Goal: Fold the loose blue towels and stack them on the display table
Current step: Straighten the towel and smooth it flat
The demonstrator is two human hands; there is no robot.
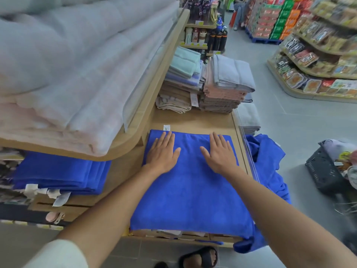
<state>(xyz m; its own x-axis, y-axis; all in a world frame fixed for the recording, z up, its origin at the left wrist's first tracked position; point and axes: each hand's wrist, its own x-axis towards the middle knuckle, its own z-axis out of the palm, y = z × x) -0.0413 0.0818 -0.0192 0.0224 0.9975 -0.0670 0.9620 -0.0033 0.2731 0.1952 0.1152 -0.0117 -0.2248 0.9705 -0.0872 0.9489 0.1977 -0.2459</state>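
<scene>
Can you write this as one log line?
left hand: flat on blue towel | right hand: same | loose towel: draped over display table edge

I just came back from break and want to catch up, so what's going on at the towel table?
A person is pressing both palms flat on a blue towel spread on the wooden display table. The left hand and right hand lie side by side near its far edge, apparently smoothing it. Another loose blue towel hangs crumpled off the table's right side, not yet folded. Folded blue towels sit stacked lower down to the left.
</scene>
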